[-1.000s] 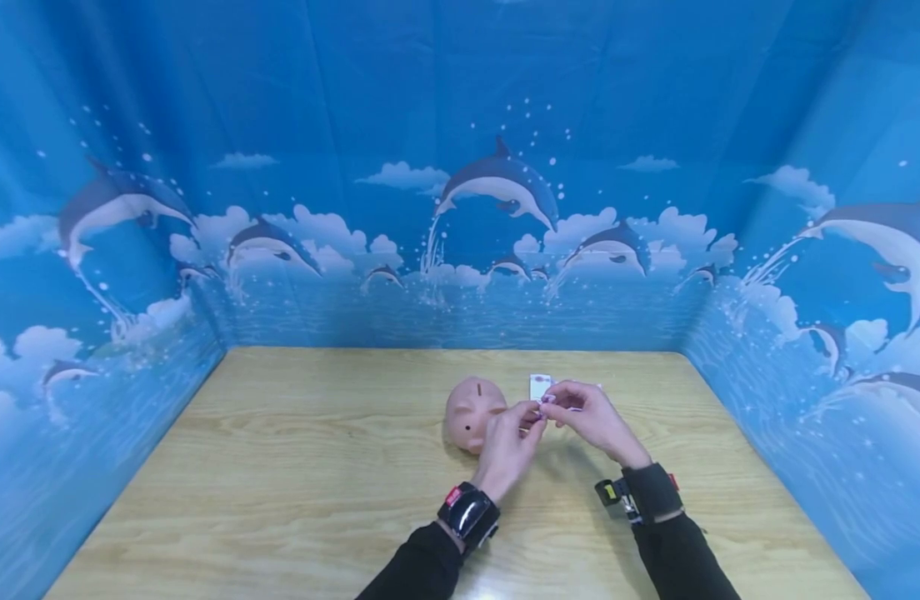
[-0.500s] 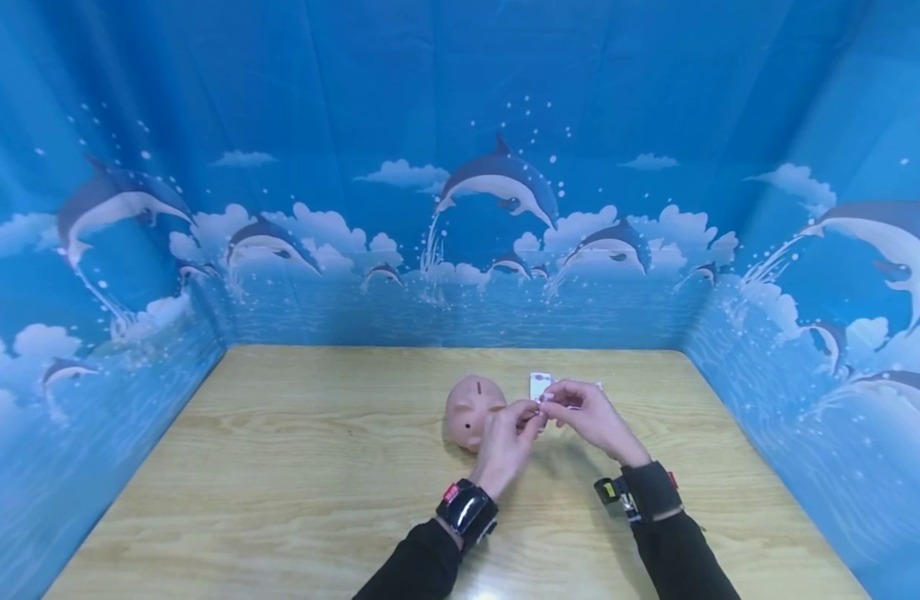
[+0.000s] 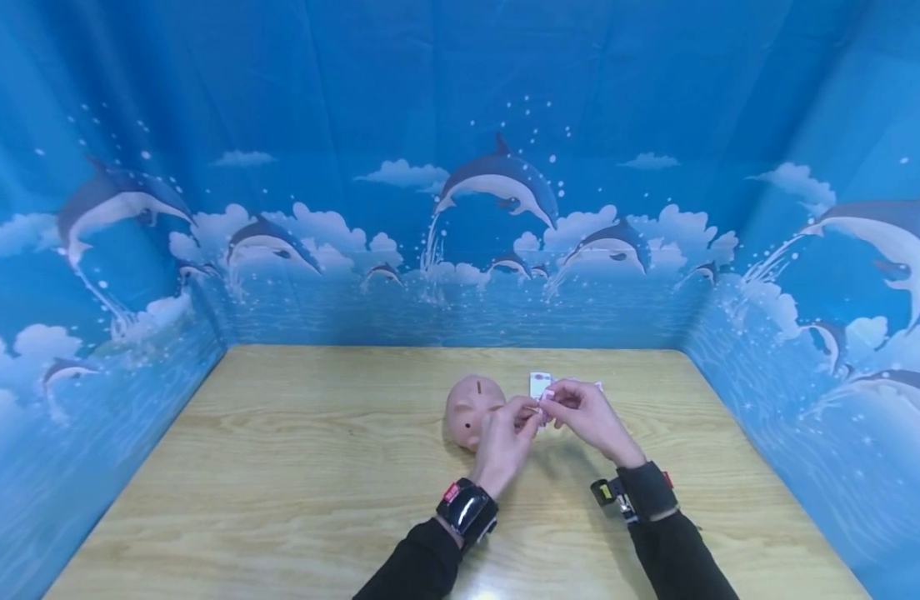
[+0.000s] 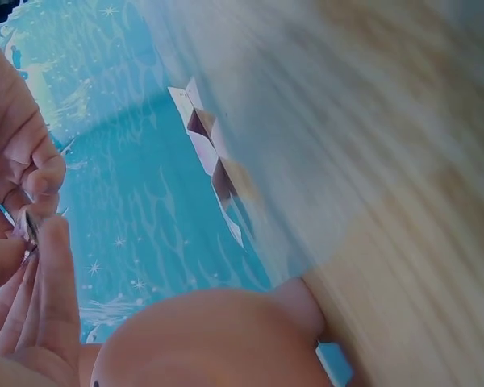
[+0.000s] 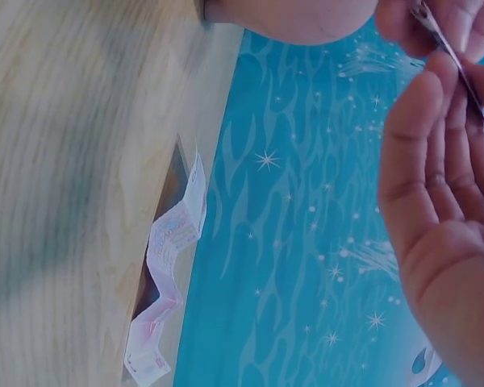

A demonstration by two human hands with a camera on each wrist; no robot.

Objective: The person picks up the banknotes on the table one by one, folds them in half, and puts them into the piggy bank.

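Both hands meet above the table beside a pink piggy bank. Between them is a small folded banknote, pinkish-white and mostly hidden by fingers. My left hand, just right of the piggy bank, pinches one end of it between thumb and fingers. The other end is pinched by my right hand; in the right wrist view its fingers lie along the note. Behind the hands another banknote stands on the table in zigzag creases, partly covered in the head view.
The light wooden table ends at a blue dolphin-print curtain at the back and both sides. The piggy bank's slot faces up. Each wrist wears a black strap with a camera.
My right hand and wrist have shifted slightly left. The small banknote has turned a little between the fingers. The piggy bank and the creased banknote stay put.
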